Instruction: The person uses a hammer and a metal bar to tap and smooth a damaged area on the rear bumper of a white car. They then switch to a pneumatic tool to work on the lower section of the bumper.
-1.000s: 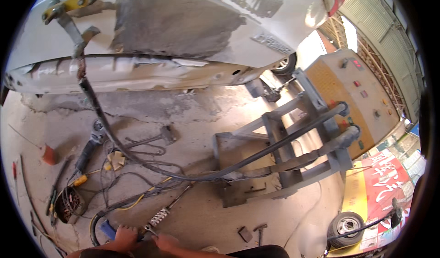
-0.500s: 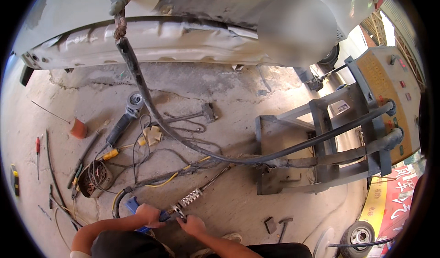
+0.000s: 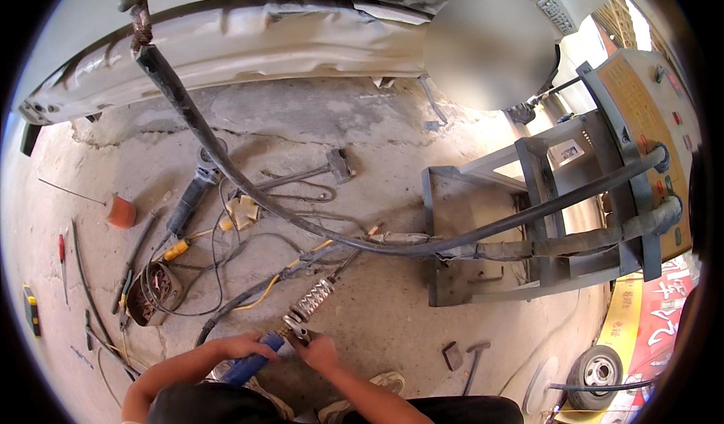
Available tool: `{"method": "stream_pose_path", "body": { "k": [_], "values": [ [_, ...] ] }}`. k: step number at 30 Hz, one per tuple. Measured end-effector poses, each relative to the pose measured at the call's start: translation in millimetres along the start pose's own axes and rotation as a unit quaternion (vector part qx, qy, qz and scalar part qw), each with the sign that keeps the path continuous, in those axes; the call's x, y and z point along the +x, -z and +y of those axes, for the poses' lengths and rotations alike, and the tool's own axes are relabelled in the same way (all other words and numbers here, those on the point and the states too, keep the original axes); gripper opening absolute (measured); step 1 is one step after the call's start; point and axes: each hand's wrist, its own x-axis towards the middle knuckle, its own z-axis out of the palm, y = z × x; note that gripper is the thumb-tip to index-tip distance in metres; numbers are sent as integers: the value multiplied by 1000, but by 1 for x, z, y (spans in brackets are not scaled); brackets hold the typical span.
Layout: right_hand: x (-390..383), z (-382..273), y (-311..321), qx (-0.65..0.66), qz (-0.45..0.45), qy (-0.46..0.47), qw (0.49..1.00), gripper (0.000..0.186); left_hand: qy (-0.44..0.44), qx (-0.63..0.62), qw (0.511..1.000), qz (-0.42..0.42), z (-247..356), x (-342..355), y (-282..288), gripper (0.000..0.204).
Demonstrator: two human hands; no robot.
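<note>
My left hand [image 3: 256, 343] is closed around the blue body of a long tool, a pull gun [image 3: 247, 367] by its look, with a silver coil spring [image 3: 313, 299] and a thin rod beyond it. The tool slants up and away to the right, its rod reaching under the thick black cable [image 3: 354, 241]. My right hand [image 3: 320, 352] is closed on a silver lever-like part [image 3: 296, 329] at the near end of the spring. Whether that part belongs to the tool or is a separate wrench, I cannot tell.
A dented white vehicle panel [image 3: 264, 47] spans the far side. Right stands a wheeled machine [image 3: 626, 137] with thick cables. An angle grinder [image 3: 192, 194], a hammer [image 3: 339, 166], a tin [image 3: 154, 300] and loose cables lie left and ahead; a small hammer [image 3: 475, 364] lies near right.
The spring and rod have swung more steeply away from me, and the blue body has tilted with them. Both hands keep their hold. The whole view has also shifted.
</note>
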Motion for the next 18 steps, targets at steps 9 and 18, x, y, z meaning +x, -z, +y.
{"method": "stream_pose_path", "body": {
  "k": [9,18],
  "values": [
    [-5,-1,-8,37,66,-33,997,53,54,-335,928,-158,30,-30,35,37],
    [-23,-6,25,-31,236,-51,970,56,16,-115,992,-45,43,-34,47,40]
  ]
}}
